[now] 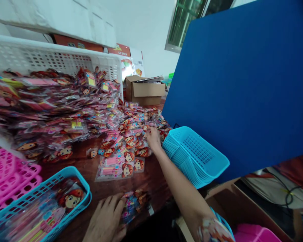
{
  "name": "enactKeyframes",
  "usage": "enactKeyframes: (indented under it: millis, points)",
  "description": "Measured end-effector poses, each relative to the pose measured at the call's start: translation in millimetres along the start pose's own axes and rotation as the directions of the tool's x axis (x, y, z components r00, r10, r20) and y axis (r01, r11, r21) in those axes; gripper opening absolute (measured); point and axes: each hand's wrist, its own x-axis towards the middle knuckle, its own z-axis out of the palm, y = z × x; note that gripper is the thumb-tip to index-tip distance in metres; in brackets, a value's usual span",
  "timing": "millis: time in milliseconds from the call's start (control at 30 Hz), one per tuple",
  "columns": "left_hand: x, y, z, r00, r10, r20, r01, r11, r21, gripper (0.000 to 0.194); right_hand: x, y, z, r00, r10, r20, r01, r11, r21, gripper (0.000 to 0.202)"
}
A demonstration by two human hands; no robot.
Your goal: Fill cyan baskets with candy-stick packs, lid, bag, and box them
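My left hand [107, 215] is at the near edge of the dark wooden table, closed on the left end of a small stack of clear packets [136, 205] printed with a red-haired cartoon figure. Farther out, my right hand [154, 138] reaches into a spread pile of similar packets [131, 134]; its fingers are bent down and pinch at packets, with the tips partly hidden. Between the hands lie overlapping pink "Stick" packets [116, 164]. At the left, a blue basket [84, 183] holds several packets with the cartoon face up.
A large white crate [101, 60] spills packets at the left. Nested blue baskets [199, 154] stand right of my forearm, beside a big blue board [237, 87]. Pink baskets [12, 171] sit far left. Behind is an open cardboard box [148, 92]; another box [244, 211] is low right.
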Motion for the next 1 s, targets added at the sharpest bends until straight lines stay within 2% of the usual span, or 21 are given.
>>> enactKeyframes:
  millis: [67,133,267,367,433,567,667,833,867,900,933,1000]
  points:
    - [-1.8,-0.4,1.9,1.000,-0.017,0.013,0.017,1.000,0.005,0.064,25.6,-2.5,6.4,0.994,0.085,-0.062,-0.089,0.994,-0.068,0.034]
    - [-3.6,-1.3,5.7,0.999,-0.032,0.012,0.032,0.999,0.021,0.064,36.4,0.4,12.6,0.988,0.131,-0.080,-0.140,0.983,-0.115,0.033]
    - [-6.3,-2.1,12.0,1.000,-0.010,-0.020,0.010,1.000,0.019,0.068,36.4,13.5,20.1,0.983,0.161,-0.089,-0.175,0.967,-0.183,0.031]
    - [-6.1,-1.6,11.1,0.998,-0.020,-0.055,0.020,1.000,0.011,0.065,39.4,18.6,25.4,0.981,0.191,-0.028,-0.192,0.959,-0.207,0.023]
    - [-5.3,-1.4,9.2,0.998,-0.019,-0.064,0.020,1.000,0.001,0.066,44.2,18.5,28.5,0.976,0.217,0.007,-0.211,0.958,-0.193,0.025]
    - [-4.6,-1.7,9.1,0.988,0.013,-0.156,-0.016,1.000,-0.021,0.081,44.6,17.6,25.9,0.973,0.230,0.027,-0.228,0.970,-0.084,0.013]
    - [-4.3,-2.1,14.6,0.975,0.006,-0.221,-0.009,1.000,-0.012,0.095,19.0,20.9,19.5,0.982,0.186,0.027,-0.188,0.980,0.064,0.009]
    - [-2.3,-0.9,20.8,0.975,0.031,-0.222,-0.031,1.000,0.001,0.082,-76.5,34.4,8.2,0.994,0.036,0.106,-0.071,0.936,0.345,0.011]
    - [-1.9,0.0,19.4,0.977,0.038,-0.212,-0.041,0.999,-0.007,0.080,-95.6,37.5,4.0,0.980,-0.096,0.173,0.007,0.890,0.455,0.010]
    - [-1.5,0.9,17.0,0.976,0.042,-0.214,-0.046,0.999,-0.013,0.077,-112.0,40.3,-1.1,0.944,-0.213,0.252,0.065,0.868,0.491,0.009]
    - [-1.0,1.9,14.1,0.973,0.037,-0.230,-0.042,0.999,-0.015,0.075,-125.1,42.7,-6.8,0.879,-0.322,0.353,0.122,0.866,0.486,0.005]
    - [0.2,3.1,8.0,0.961,0.009,-0.275,-0.015,1.000,-0.018,0.067,-140.2,46.0,-18.2,0.702,-0.454,0.549,0.225,0.872,0.434,0.012]
